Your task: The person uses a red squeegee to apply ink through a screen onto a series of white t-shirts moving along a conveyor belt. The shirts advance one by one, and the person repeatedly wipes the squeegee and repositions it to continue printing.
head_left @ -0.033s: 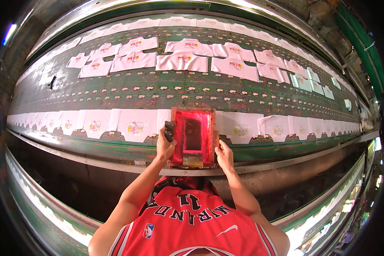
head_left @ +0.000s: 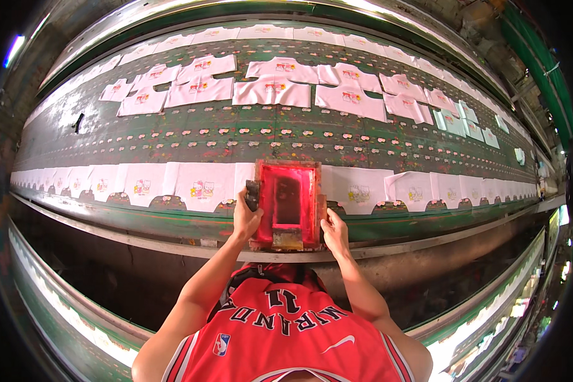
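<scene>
Directly before me a screen printing frame (head_left: 315,184) with red ink around its inner edges lies over the near row of white fabric pieces. Its dark mesh (head_left: 288,200) shows a pinkish-red border. My left hand (head_left: 246,216) is closed around the frame's left side, against a dark block (head_left: 253,194) there. On the right side, my right hand (head_left: 335,230) grips the frame by a reddish wooden piece (head_left: 322,207), thumb on top. Beside the frame lie a white fabric piece (head_left: 200,181) with a cartoon print and another printed piece (head_left: 356,181). The fabric under the frame is hidden.
The long green printing table (head_left: 235,149) carries rows of small marks. Printed white pieces (head_left: 272,92) lie in its middle, with another row (head_left: 264,32) along the far edge. A rail (head_left: 414,245) runs along the near edge. A dark small object (head_left: 77,123) lies far left.
</scene>
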Action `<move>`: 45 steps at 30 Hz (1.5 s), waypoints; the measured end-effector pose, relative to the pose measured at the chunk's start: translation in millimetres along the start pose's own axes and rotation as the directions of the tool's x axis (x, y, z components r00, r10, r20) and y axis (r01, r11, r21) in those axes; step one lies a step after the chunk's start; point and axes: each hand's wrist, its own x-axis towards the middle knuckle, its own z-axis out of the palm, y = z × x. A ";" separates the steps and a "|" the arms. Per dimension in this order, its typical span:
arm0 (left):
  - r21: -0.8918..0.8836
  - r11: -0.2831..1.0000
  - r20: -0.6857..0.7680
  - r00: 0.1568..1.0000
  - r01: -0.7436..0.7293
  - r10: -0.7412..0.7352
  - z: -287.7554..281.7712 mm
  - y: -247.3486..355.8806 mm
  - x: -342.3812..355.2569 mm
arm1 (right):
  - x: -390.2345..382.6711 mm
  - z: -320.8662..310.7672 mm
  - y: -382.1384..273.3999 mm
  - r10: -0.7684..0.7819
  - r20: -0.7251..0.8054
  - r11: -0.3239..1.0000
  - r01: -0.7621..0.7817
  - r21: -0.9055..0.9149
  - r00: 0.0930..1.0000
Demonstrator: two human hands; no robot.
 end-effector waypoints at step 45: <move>0.122 0.976 0.008 0.984 -0.179 0.179 -0.4 -16.3 17.6 | -37.5 44.8 -56.7 -0.705 0.298 0.463 0.736 -0.494 0.643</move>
